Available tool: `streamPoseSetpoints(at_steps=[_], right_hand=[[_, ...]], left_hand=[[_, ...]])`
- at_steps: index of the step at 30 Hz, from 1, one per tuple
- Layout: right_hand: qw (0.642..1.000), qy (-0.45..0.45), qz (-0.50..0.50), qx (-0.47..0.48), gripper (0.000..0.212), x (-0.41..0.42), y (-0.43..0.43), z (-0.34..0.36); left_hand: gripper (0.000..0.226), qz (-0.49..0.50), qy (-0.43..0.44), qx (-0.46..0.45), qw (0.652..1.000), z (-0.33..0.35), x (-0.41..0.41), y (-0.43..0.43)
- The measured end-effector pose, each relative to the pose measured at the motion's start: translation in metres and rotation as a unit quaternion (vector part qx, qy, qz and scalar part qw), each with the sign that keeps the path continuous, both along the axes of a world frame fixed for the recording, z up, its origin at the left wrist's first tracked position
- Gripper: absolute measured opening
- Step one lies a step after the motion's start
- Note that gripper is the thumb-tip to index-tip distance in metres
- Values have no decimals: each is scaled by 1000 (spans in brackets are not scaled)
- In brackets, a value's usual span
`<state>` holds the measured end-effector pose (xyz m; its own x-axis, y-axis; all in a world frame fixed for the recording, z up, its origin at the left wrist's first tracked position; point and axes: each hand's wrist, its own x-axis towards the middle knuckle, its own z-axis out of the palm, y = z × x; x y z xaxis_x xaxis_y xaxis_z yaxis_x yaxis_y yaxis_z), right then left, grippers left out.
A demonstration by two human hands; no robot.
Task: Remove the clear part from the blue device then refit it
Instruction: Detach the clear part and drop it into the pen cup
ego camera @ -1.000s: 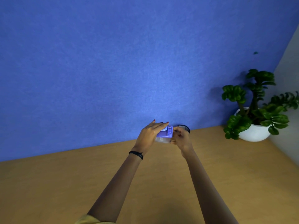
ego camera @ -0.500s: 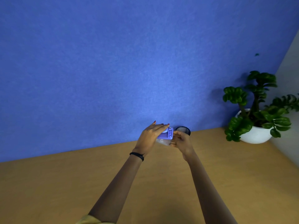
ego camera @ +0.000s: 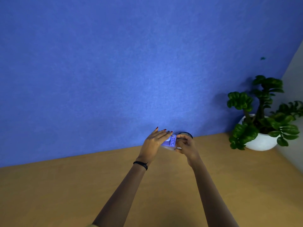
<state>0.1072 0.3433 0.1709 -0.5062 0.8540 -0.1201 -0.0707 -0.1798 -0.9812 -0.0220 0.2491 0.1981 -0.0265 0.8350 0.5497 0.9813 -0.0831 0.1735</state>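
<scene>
Small blue device (ego camera: 170,141), lavender-blue with a white round spot on top, held above the desk; clear part (ego camera: 169,148) visible along its lower edge, touching it.

Both arms reached out over the wooden table (ego camera: 65,194) toward the blue wall (ego camera: 114,63). The left hand (ego camera: 155,143) lay with fingers stretched across the blue device (ego camera: 170,141), while the right hand (ego camera: 186,145), at its 3 o'clock side, pinched its end. A clear part (ego camera: 169,148) showed faintly under the device. A dark round object (ego camera: 186,133) sat just behind the right hand. A potted plant (ego camera: 262,115) stood at 3 o'clock, well apart.
</scene>
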Motion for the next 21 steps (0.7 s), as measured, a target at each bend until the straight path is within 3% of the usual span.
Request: streamPoseSetpoints(at_steps=[9, 21], right_hand=[[995, -6, -91, -40, 17, 3, 43, -34], [977, -52, -200, -62, 13, -2, 94, -75]], left_hand=[[54, 70, -76, 17, 995, -27, -21, 12], [47, 82, -84, -16, 993, -61, -43, 23]])
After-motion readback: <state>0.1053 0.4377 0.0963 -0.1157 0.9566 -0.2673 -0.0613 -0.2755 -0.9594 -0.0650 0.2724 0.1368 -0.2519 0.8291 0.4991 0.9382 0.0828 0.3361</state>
